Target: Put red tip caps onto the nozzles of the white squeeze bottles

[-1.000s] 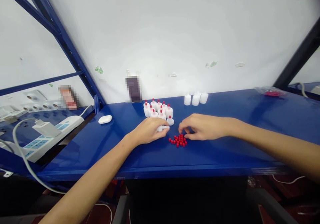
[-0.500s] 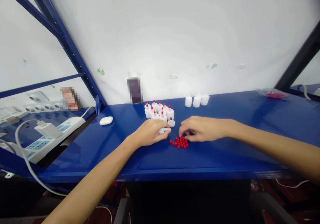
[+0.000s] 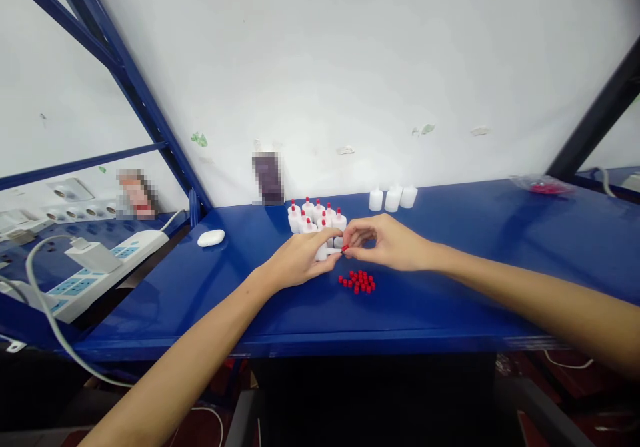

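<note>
My left hand (image 3: 299, 258) is closed around a white plastic bottle (image 3: 323, 252), tipped so its narrow nozzle points right. Between the thumb and fingertips of my right hand (image 3: 383, 242) is a small red cap (image 3: 345, 248), at the nozzle's tip; whether it sits on the nozzle I cannot tell. Below the hands lies a loose pile of red caps (image 3: 361, 279) on the blue table (image 3: 425, 307). Just behind my hands stand several white bottles (image 3: 295, 220) with red caps on, partly hidden by my fingers.
Three white bottles without red caps (image 3: 393, 199) stand near the wall. A clear bag with red pieces (image 3: 545, 186) lies at the back right. On the left are a white earbud case (image 3: 211, 238) and a power strip (image 3: 107, 270) with a cable. A dark phone-like object (image 3: 269, 177) leans on the wall.
My right hand has picked up a red cap from the pile and moved up and left to the nozzle of the bottle in my left hand. The left hand has barely moved.
</note>
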A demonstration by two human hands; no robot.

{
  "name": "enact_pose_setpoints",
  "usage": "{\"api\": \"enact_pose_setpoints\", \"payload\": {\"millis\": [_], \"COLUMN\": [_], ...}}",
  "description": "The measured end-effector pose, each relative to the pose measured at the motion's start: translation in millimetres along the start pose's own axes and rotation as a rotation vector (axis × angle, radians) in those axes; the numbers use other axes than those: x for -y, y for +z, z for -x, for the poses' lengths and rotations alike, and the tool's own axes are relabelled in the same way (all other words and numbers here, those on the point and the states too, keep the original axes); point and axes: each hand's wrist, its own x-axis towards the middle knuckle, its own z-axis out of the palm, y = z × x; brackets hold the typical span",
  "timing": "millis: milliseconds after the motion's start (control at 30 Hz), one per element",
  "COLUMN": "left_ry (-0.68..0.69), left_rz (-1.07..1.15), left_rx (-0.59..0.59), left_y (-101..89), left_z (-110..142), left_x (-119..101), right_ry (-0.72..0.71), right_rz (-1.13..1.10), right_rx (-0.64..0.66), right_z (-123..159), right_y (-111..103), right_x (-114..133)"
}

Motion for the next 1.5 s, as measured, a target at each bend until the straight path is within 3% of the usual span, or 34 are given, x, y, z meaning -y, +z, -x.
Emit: {"api": "enact_pose_setpoints", "payload": {"millis": [200, 333, 467, 700, 800, 867, 933, 1000, 1133, 1233, 1367, 1500], "left_ry": [0.013, 0.029, -0.002, -0.023, -0.081, -0.131, -0.176, -0.189, -0.191, -0.234, -0.264, -0.295], "left_rz": [0.039, 0.018, -0.025, -0.045, 0.043, 0.081, 0.103, 0.144, 0.249, 0.268, 0.262, 0.230], "left_rx": [-0.039, -0.049, -0.146, -0.175, -0.167, -0.191, -0.219, -0.182, -0.025, 0.018, 0.035, -0.074], "left_y": [2.3, 4.4, 6.7, 3.0, -0.9, -3.3, -4.8, -5.3, -6.5, -11.0, -17.8, -17.0], "left_z": [0, 0, 2, 4, 2, 1, 0, 1, 5, 6, 5, 3], "left_x": [5, 7, 6, 5, 7, 9, 13, 16, 22, 25, 24, 19], "right_ry": [-0.001, -0.093, -0.214, -0.273, -0.227, -0.150, -0.048, 0.028, 0.101, 0.131, 0.165, 0.126], "right_rz": [-0.052, 0.203, 0.468, 0.486, 0.447, 0.433, 0.525, 0.622, 0.670, 0.678, 0.702, 0.732], "right_rx": [0.014, 0.043, 0.029, -0.064, 0.008, -0.019, -0.055, 0.002, 0.153, 0.207, 0.188, 0.173], "right_z": [-1, -2, -6, -16, -20, -21, -23, -28, -42, -52, -51, -30], "right_y": [3, 2, 9, 26, 10, -9, -27, -39, -36, -27, -27, -37], "right_x": [-7, -5, -5, -1, 8, 12, 13, 11, 4, 3, 7, 13]}}
